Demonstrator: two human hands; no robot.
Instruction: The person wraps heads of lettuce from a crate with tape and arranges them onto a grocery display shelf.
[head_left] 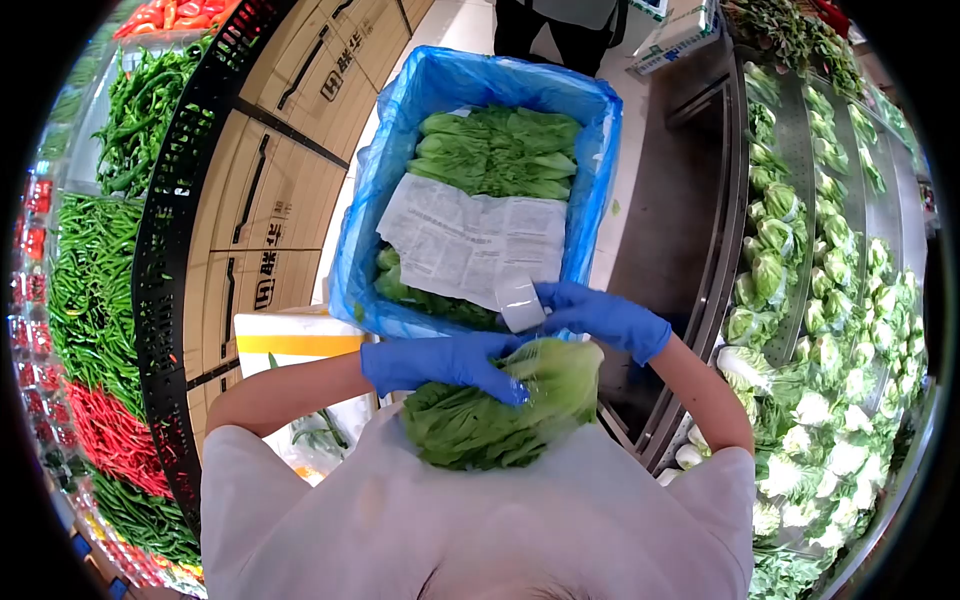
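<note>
My left hand (450, 365), in a blue glove, grips a head of leafy green lettuce (500, 425) close to my chest. Clear film shines over the lettuce, and its pale stem end points right. My right hand (605, 318), also gloved in blue, has its fingers closed at the edge of a small white rectangular piece (520, 305), just above the stem end. Right in front stands a crate lined with blue plastic (355, 260), holding more lettuce (495, 150). A printed paper sheet (470, 235) lies across that lettuce.
Wooden cabinets (290, 190) and a black-edged shelf of green peppers (95, 270) and red chillies (115, 435) line the left. A white box (300, 330) sits beside the crate. On the right, metal shelves hold wrapped greens (775, 270). Someone in dark clothing (550, 35) stands beyond the crate.
</note>
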